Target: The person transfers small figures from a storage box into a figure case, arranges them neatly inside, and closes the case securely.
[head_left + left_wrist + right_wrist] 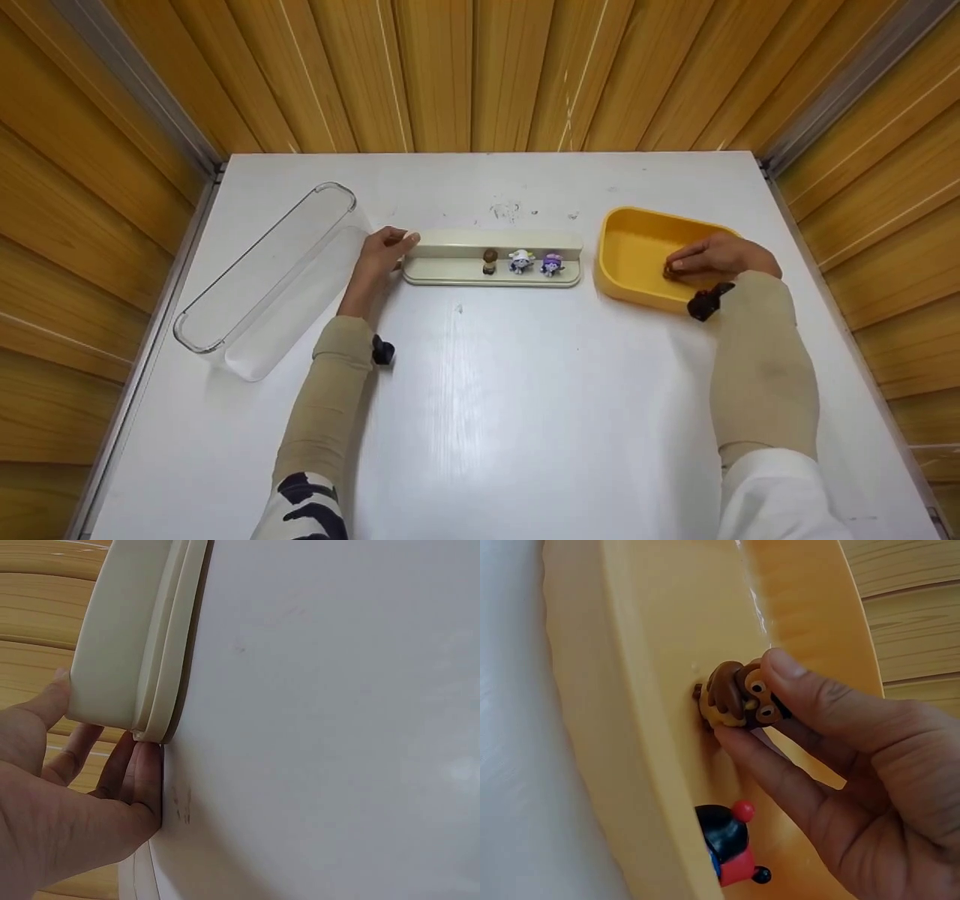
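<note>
In the head view, my left hand [381, 253] holds the left end of a cream stepped display stand [450, 270]. The left wrist view has the thumb at the back of the stand [124, 652] and the other fingers around its end. On the stand's lower step stand a brown-topped figurine [489, 262], a white-hatted one [520, 261] and a purple-topped one [551, 263]. My right hand [716, 257] reaches into a yellow bin [634, 291]. Between thumb and fingers it pinches a brown owl figurine [731, 696], tilted near the bin's floor.
Another figurine [727, 844], black and red, lies inside the bin, partly hidden by its wall. A long clear plastic container [281, 300] sits slantwise on the left of the white table [480, 397]. Wood-patterned panels [480, 75] rise behind and at both sides.
</note>
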Available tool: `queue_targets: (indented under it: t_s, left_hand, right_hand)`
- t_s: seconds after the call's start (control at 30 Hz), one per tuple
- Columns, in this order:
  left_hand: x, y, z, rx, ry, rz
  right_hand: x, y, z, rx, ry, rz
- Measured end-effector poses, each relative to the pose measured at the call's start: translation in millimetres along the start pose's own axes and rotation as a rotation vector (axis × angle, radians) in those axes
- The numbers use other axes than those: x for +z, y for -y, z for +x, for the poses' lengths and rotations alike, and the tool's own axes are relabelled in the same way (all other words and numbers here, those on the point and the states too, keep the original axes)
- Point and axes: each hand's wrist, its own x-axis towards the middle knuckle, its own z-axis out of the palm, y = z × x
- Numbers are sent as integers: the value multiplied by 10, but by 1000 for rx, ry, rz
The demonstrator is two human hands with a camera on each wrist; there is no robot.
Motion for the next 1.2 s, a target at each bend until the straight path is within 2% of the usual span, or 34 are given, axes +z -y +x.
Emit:
queue_targets:
  t_s: [0.23, 0.57, 0.77, 0.93, 1.2]
  left_hand:
    - [-15, 2, -5, -4, 3, -2]
    - [-20, -1, -28, 11, 13, -2]
    - [-23, -4, -38, 32, 7, 4]
    - [-15, -15, -37, 33, 2, 12]
    - [-2, -10, -21, 12, 2, 14]
  right_hand:
    - [30, 35, 5, 20, -33, 27]
    - [121, 73, 91, -71, -162, -79]
    - [203, 180, -7, -152, -264, -188]
    - [300, 248, -119, -174, -333, -240]
    - [502, 309, -185, -244, -404, -191]
